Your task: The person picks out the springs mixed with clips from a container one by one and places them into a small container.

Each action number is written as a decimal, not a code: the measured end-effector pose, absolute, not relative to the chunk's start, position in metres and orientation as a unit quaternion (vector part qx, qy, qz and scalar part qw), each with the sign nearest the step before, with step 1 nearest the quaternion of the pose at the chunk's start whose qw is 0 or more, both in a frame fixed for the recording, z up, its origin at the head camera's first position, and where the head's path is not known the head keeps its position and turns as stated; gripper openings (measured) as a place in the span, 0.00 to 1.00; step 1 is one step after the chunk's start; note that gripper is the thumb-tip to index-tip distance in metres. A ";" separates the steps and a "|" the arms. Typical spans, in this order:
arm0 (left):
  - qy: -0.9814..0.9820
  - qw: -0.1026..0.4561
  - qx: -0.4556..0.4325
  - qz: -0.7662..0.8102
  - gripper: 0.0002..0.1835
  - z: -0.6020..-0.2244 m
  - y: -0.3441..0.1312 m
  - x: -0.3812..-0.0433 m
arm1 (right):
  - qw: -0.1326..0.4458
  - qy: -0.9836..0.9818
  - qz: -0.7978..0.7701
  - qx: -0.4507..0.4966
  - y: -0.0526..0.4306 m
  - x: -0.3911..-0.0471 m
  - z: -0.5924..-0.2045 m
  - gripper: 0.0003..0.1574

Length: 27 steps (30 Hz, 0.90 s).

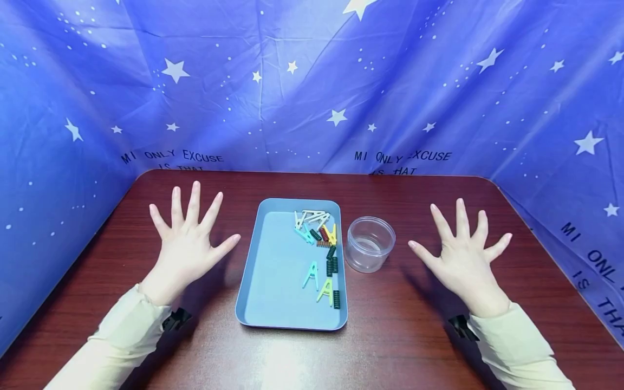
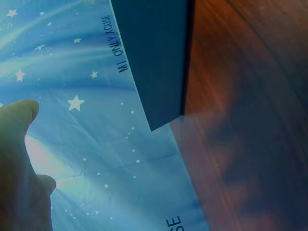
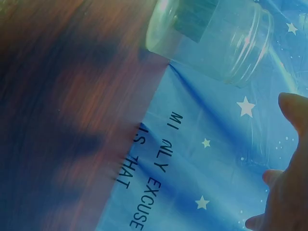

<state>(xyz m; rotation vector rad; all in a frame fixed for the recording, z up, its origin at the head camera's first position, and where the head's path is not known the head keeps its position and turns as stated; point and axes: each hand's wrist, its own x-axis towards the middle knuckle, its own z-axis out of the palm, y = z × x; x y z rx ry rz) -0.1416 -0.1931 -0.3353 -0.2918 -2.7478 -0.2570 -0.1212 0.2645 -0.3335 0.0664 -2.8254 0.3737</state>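
Note:
My left hand (image 1: 187,244) is held with fingers spread, left of a blue tray (image 1: 273,260), and holds nothing. On the other side my right hand (image 1: 465,257) is spread the same way, its thumb pointing toward a clear round plastic jar (image 1: 370,245). The jar stands without a lid, close by the tray's right wall. Along the tray's right half lie white clothespins (image 1: 312,216), a blue clothespin (image 1: 311,275), a yellow-green clothespin (image 1: 325,291) and a yellow clothespin (image 1: 331,234). Dark green springs (image 1: 332,265) and reddish-brown springs (image 1: 323,244) lie among them.
The dark red wooden table (image 1: 205,346) has rounded far corners. A blue curtain (image 1: 302,97) with white stars and lettering hangs behind it and at both sides. Each wrist wears a small black camera mount, such as the left mount (image 1: 177,319) by the sleeve.

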 end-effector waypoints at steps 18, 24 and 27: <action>-0.968 0.191 -0.135 -0.093 0.44 -0.316 -0.183 -0.145 | 0.099 -0.941 0.305 0.108 0.259 -0.133 -0.335 0.54; -0.960 0.200 -0.153 -0.120 0.42 -0.318 -0.180 -0.148 | -0.015 -0.873 0.472 0.123 0.254 -0.147 -0.347 0.59; -0.957 0.199 -0.160 -0.134 0.42 -0.318 -0.178 -0.150 | -0.031 -0.852 0.504 0.138 0.250 -0.155 -0.355 0.58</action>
